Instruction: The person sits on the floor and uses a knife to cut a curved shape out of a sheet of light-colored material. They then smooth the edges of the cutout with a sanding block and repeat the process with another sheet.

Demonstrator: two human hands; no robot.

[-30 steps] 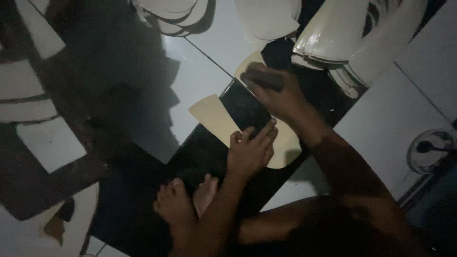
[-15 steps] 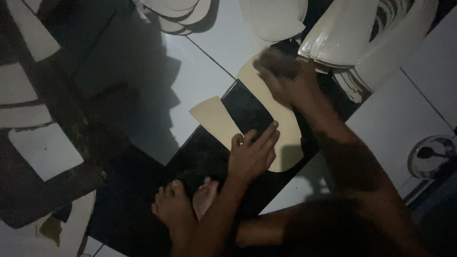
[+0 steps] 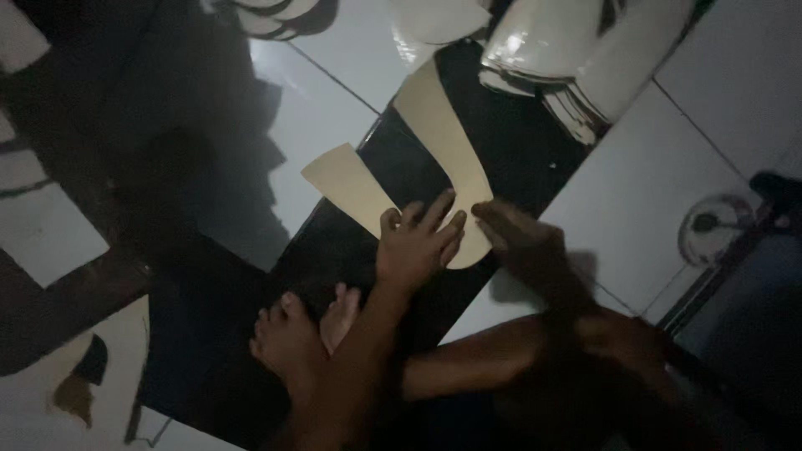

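I sit on a pale tiled floor (image 3: 334,108) in dim light, with a dark glossy sheet (image 3: 518,142) laid across it in front of me. My bare feet (image 3: 305,330) rest on the near end of that sheet. My left hand (image 3: 416,242) lies flat on it with the fingers spread, palm down, pressing on the near ends of two tan cut-out pieces. One is a long sole-shaped piece (image 3: 443,142) that runs away from me up the dark sheet; the other is a shorter piece (image 3: 347,184) that angles off to the left, its far end sticking out over the white tile. The two pieces meet under my fingers. My right hand (image 3: 522,242) is just beside the left, at the rounded near end of the long piece; it is blurred, and I cannot tell whether it holds anything. A stack of pale curved pieces (image 3: 568,58) lies at the far end of the dark sheet, and more pale scraps (image 3: 33,225) lie on the floor to my left.
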